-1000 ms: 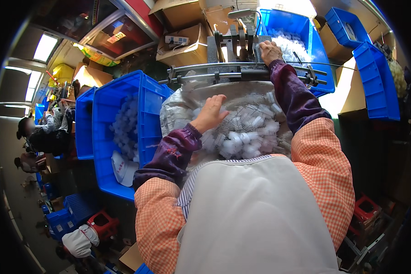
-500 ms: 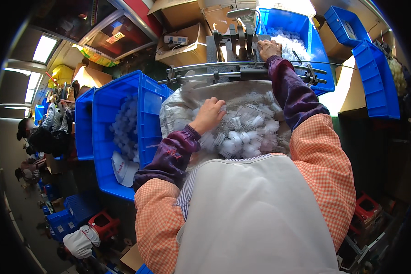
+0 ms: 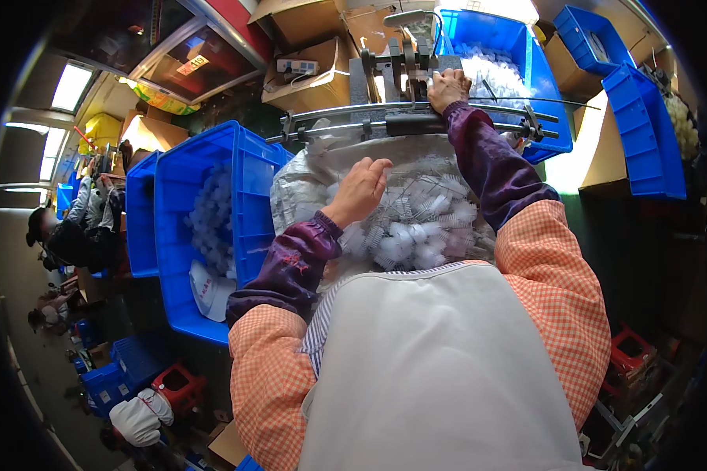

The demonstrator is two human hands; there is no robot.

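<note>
My left hand [image 3: 359, 191] is above a heap of translucent white plastic pieces [image 3: 416, 224], some comb-like with fine teeth. Its fingers stretch forward, and I see nothing in them. The heap lies on a pale woven plastic sheet [image 3: 294, 192] right in front of my body. Farther off, my right hand [image 3: 449, 89] is at the right side of a small bench machine [image 3: 404, 71] with dark upright parts. Its fingers are curled, and whatever they hold is hidden.
Metal rods [image 3: 345, 118] run across the machine's front. A blue bin [image 3: 243, 235] with white pieces and a white cap [image 3: 210, 290] stands at left. Another blue bin [image 3: 546, 94] of white pieces is behind my right hand. Cardboard boxes [image 3: 306, 82] sit at the back left.
My right hand has shifted left and slightly nearer, closer to the machine's middle, and its fingers are more curled. My left hand has lifted slightly from the heap, its fingers straighter.
</note>
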